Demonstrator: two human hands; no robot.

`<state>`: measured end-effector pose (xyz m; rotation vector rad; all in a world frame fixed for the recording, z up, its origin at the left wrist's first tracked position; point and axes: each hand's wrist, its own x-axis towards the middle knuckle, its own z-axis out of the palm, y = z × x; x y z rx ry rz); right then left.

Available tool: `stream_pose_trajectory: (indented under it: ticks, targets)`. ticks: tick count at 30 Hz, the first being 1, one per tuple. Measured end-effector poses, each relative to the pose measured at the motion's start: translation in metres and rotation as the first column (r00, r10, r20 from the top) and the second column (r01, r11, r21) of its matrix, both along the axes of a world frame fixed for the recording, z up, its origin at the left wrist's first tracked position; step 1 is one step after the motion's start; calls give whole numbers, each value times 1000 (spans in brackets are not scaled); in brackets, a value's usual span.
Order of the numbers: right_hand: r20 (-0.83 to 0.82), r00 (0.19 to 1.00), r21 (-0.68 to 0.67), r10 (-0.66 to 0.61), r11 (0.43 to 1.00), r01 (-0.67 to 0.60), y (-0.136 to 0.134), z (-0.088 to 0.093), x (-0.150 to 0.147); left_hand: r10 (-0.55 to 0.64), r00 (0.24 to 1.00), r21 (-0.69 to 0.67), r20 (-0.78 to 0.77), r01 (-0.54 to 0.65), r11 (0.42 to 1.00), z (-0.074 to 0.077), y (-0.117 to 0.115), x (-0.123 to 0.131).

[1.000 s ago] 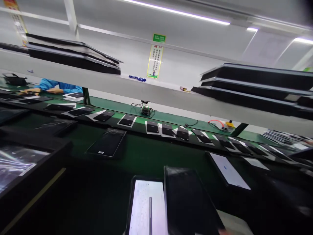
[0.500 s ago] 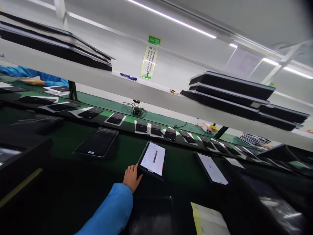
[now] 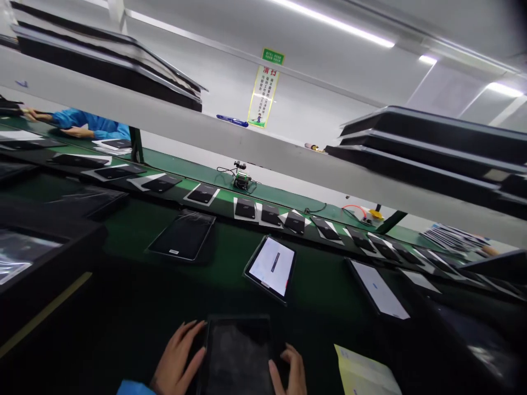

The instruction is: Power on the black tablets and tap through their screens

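Observation:
Low in the head view, a dark-screened tablet (image 3: 239, 354) is held between my two hands. My left hand (image 3: 179, 356) grips its left edge, with fingertips and thumb at the side. On the opposite edge, my right hand (image 3: 290, 370) has its thumb against the tablet and its fingers bent; its lower part is cut off by the frame. Beyond them lies a tablet with a lit white screen (image 3: 272, 266), touched by neither hand. Another lit tablet (image 3: 377, 288) lies to the right, and a dark tablet in clear film (image 3: 183, 235) to the left.
Several black devices on white sheets (image 3: 246, 208) line the back of the green bench. A yellow-edged paper (image 3: 366, 373) lies at front right. Overhead, a shelf (image 3: 272, 145) carries stacked black trays (image 3: 428, 142) and a blue pen (image 3: 233, 120). A co-worker's blue sleeve (image 3: 111, 130) shows at far left.
My left hand has let go of the lit tablet and come back to the dark tablet in front. My right hand has entered at its right side. The view has shifted slightly.

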<state>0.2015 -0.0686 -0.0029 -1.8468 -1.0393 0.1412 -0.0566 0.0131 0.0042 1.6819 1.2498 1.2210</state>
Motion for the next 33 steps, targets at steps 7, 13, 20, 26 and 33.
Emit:
stream_pose_trajectory:
  ticks: [7, 13, 20, 26, 33]
  targets:
    - [-43, 999, 10, 14, 1000, -14, 88, 23, 49, -173, 970, -106, 174, 193, 975, 9, -24, 14]
    - [-97, 995, 16, 25, 1000, -24, 119, 42, 71, -252, 750, -302, 612, 516, 801, 18, -28, 14]
    - [-180, 960, -24, 214, 975, -222, 58, 36, 44, -134, 578, -335, 805, 629, 701, 34, -24, 17]
    - [-338, 913, -173, 228, 939, -299, 5, 34, 7, -82, 655, -411, 751, 561, 719, 34, -26, 17]
    - [-422, 883, -99, 205, 958, -270, 10, 38, -2, -13, 740, -496, 672, 463, 735, 39, -29, 14]
